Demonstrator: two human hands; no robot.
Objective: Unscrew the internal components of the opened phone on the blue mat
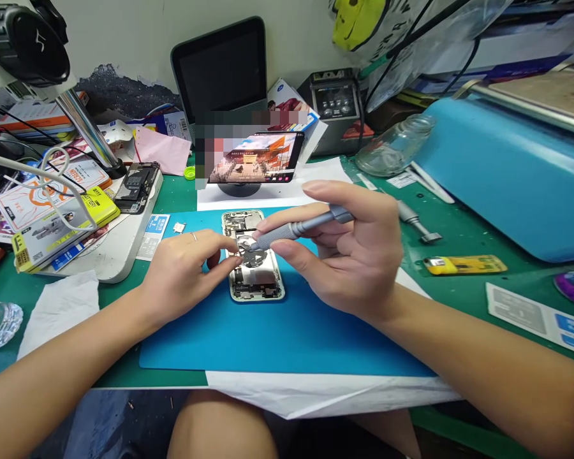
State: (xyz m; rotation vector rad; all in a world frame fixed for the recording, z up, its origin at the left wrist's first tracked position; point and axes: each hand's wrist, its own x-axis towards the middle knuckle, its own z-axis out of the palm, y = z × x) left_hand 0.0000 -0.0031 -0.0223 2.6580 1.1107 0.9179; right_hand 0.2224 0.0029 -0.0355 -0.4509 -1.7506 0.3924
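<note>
An opened phone housing (258, 290) with bare inner parts lies on a blue mat (210, 338) in front of me. My right hand (358, 255) grips a grey precision screwdriver (291, 233). The tool slants down to the left, its tip over the round coil in the middle of the housing. At the housing's left edge, my left hand (186, 268) has thumb and forefinger nearly together beside that tip. Something small and dark shows near those fingertips, too small to name. The right fingers and tool hide part of the housing's right side.
Behind the mat a lit phone (258, 158) leans on a smart display (220, 70). Battery boxes (67, 217) and another opened phone (138, 185) crowd the left. On the right are a glass jar (395, 146), a grey tool (418, 223) and a yellow packet (466, 264).
</note>
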